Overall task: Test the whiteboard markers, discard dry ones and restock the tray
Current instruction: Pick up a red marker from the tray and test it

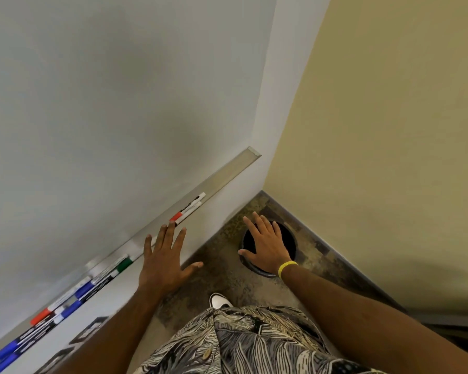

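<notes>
Head view, looking down into a corner where a whiteboard (106,103) meets a yellow wall (389,130). The tray (227,174) runs along the whiteboard's lower edge. Two markers with a red cap (188,207) lie side by side in it just beyond the left hand (164,261). A green-capped marker (123,264), blue-capped markers (83,290), another red-capped marker (42,314) and more blue markers (6,352) lie further along it towards the lower left, blurred. The left hand is flat and empty by the tray's front edge, its fingers (169,233) spread wide; the longest fingertip is at the red cap, and contact cannot be told. The right hand (265,245), with a yellow wristband (287,267), is over a dark round bin (291,238) standing on the mottled floor (222,273) in the corner. Its fingers (262,225) are also spread wide and hold nothing. A patterned shirt (254,341) and a white shoe (219,300) show below.
</notes>
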Tool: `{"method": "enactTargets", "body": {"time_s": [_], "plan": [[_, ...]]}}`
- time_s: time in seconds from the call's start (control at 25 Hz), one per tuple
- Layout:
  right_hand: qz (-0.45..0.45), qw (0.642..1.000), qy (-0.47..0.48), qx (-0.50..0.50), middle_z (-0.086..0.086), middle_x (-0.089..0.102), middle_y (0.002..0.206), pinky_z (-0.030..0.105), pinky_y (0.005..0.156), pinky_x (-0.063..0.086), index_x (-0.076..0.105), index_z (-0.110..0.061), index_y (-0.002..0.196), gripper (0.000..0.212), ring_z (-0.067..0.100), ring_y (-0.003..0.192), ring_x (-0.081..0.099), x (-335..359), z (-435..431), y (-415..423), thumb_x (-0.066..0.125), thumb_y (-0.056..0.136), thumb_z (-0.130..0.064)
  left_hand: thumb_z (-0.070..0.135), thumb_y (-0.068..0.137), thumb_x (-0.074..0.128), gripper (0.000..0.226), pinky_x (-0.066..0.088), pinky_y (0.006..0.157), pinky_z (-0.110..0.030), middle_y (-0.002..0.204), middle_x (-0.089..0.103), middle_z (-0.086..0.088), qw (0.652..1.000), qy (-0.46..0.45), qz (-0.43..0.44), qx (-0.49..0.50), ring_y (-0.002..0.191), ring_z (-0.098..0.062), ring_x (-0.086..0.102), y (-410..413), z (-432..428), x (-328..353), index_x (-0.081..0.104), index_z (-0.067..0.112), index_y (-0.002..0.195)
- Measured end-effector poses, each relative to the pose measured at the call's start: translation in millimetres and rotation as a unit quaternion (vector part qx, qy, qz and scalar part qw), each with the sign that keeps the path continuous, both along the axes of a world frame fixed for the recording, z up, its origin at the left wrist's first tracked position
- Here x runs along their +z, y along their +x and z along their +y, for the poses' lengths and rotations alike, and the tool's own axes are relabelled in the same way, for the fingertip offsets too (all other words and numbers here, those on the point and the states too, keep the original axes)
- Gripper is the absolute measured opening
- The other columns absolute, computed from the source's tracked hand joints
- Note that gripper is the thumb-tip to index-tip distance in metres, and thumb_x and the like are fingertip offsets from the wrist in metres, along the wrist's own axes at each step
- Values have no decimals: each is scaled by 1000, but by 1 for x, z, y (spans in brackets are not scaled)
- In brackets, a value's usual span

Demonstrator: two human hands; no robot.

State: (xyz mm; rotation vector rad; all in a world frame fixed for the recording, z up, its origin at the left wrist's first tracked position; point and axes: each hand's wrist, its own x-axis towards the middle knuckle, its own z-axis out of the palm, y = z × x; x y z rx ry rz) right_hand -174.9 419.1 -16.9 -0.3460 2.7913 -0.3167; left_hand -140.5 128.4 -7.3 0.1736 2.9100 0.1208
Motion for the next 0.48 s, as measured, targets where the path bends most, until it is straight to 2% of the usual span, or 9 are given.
{"method": "enactTargets", "body": {"time_s": [0.12, 0.32, 0.48], "plan": [[-8, 999, -17, 36, 4, -6, 165, 54, 122, 0, -2, -31, 156, 89, 27, 152, -8, 7, -29, 1, 49, 91, -63, 93, 75, 13, 106, 8, 116, -60, 161, 16, -10, 1000, -8, -12, 26, 149, -32, 13, 12, -19, 0, 31, 21, 152], [-11, 996, -20, 90, 3, -7, 165, 51, 122, -4, -1, -33, 156, 86, 27, 152, -9, 12, -77, -10, 52, 93, -57, 93, 75, 12, 104, 0, 117, -55, 163, 7, -7, 997, 0, 1, 80, 149, -27, 1, 27, -47, 1, 19, 26, 155], [-7, 991, -22, 132, 3, 4, 165, 48, 120, -4, 9, -32, 156, 81, 28, 152, -1, 15, -105, -32, 53, 93, -56, 87, 78, 13, 98, 4, 118, -55, 163, 9, -7, 993, 24, 11, 117, 150, -28, 7, 33, -62, 3, 23, 25, 154]]}}
